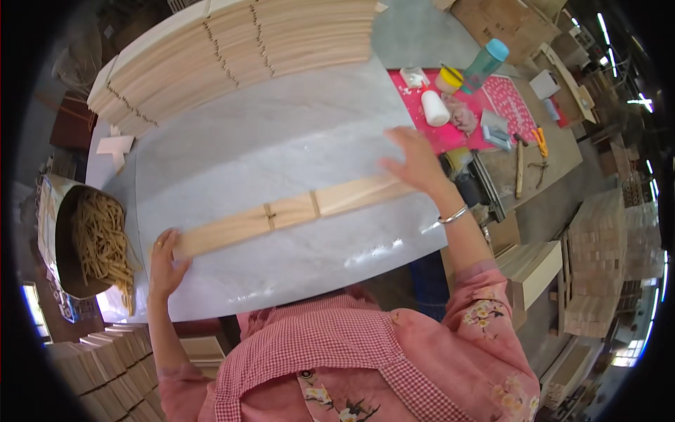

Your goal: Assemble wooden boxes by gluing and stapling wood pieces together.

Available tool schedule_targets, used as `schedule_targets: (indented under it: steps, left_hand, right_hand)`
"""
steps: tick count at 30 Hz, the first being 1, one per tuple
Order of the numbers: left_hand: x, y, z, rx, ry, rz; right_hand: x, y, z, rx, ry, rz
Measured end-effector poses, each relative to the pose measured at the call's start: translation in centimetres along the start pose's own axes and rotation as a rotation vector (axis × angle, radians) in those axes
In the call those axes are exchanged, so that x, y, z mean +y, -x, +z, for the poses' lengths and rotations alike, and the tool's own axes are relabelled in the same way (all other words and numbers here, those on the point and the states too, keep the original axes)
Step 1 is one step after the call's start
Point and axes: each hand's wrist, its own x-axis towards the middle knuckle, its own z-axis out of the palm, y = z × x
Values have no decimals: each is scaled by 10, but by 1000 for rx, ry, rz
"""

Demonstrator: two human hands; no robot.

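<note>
A long, pale wooden board (239, 226) lies slantwise across the grey tabletop, with two narrow darker crosswise bands near its middle. My left hand (166, 264) is at the board's left end, fingers curled at the end and thumb at the near edge. Over the right end is my right hand (416, 163), its fingers apart and slightly smeared by motion, with nothing visible in them. A silver bangle circles that wrist. The right hand and forearm hide part of the board's right end.
Stacked wooden slats (232, 49) stand along the table's (281, 133) far side. At left, a container (63, 243) holds tan bands. On the right, a pink mat (415, 105) carries a white bottle (435, 109) and teal bottle (485, 65); a hammer (519, 165) lies beyond.
</note>
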Motion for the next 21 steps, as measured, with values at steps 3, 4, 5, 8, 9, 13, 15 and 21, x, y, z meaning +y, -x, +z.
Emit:
schedule_targets:
  steps: [3, 4, 5, 8, 9, 13, 15, 21]
  left_hand:
    - [19, -2, -2, 44, -18, -15]
    - [27, -4, -2, 58, -27, -35]
    - [35, -4, -1, 70, -41, -66]
    - [65, -20, 2, 68, -26, 6]
    - [76, -24, 3, 64, -16, 34]
    - [116, -41, 15, 23, -11, 33]
    - [132, -63, 31, -1, 19, 175]
    - [177, -83, 81, -23, 77, 322]
  right_hand:
    - [69, -22, -13, 321, 219, 203]
    - [88, -27, -13, 304, 295, 360]
    - [99, -35, -11, 277, 360, 513]
    - [150, -43, 4, 212, 437, 585]
    - [160, -48, 7, 180, 341, 645]
    - [169, -51, 21, 302, 250, 655]
    - [212, -32, 11, 386, 150, 680]
    - [61, -5, -32, 693, -347, 594]
